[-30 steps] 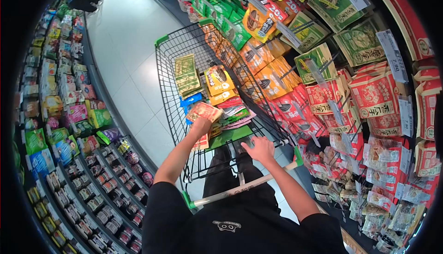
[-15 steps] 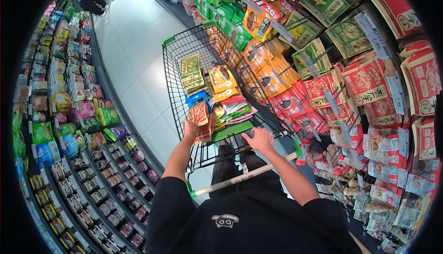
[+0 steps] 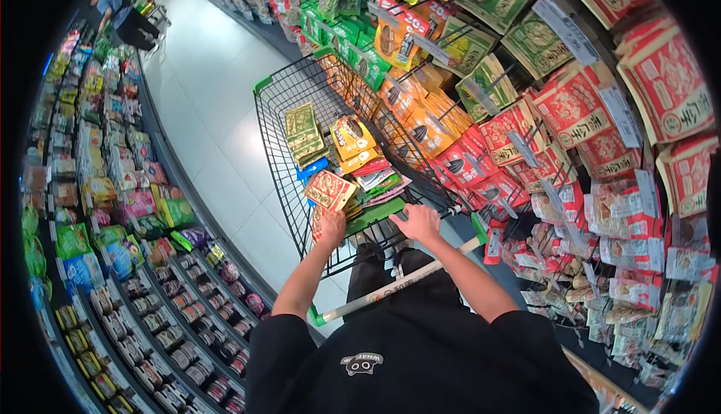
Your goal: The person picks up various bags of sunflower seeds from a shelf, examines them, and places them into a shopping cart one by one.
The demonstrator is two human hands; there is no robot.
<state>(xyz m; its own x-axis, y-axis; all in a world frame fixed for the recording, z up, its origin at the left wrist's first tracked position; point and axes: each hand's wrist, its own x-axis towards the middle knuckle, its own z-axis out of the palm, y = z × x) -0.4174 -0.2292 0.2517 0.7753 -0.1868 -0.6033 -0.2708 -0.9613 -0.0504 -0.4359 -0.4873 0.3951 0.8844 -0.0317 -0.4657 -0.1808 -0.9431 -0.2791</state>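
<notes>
My left hand [image 3: 330, 228] grips the lower edge of a red-and-tan snack packet [image 3: 330, 190] at the rear left of the wire shopping cart [image 3: 264, 117]. Another red packet shows partly under that hand. My right hand [image 3: 419, 224] is held with thumb and fingers apart, beside the right end of the cart's green plastic flap [image 3: 381, 213], holding nothing. Inside the cart lie green-and-tan packets [image 3: 303, 132], yellow packets [image 3: 353, 142], a blue packet [image 3: 311, 168] and several flat red, green and pink packets [image 3: 381, 181].
Hanging snack bags [image 3: 571, 102] fill the shelf close on the right. To the left, across the tiled aisle [image 3: 199, 106], runs a shelf of bags and jars [image 3: 161, 294]. A person [image 3: 124, 16] stands at the far left. The cart's handle [image 3: 390, 290] crosses before my body.
My left hand has moved right and inward with the red-and-tan packet, which has turned from upright to face up more. My right hand stays near the flap.
</notes>
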